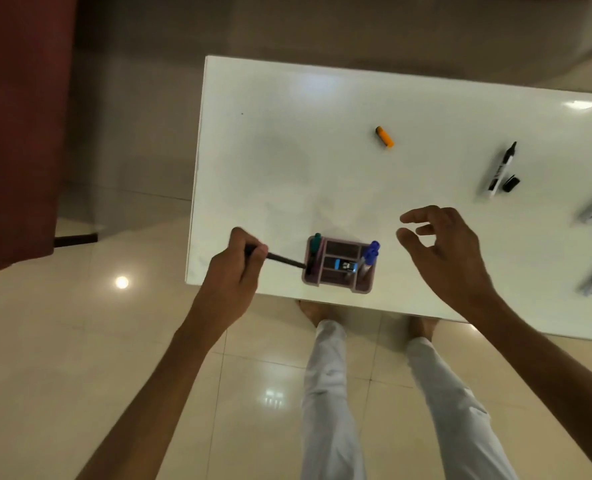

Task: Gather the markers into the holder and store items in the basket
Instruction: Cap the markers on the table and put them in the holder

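Left hand pinches black marker, tip at holder by tabletop near edge. Tilt upright w/ tip in left slot, then release. Right hand loose, holding nothing.

White table, glossy tiled floor, red curtain

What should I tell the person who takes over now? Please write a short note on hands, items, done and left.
Left hand grips a black pen, its tip at the holder left slot. Right hand is open, above the table, holding nothing.
Done: a green marker and blue markers stand in the holder.
Left: orange marker, uncapped black marker with its cap, and more markers at the right edge. No basket is in view.
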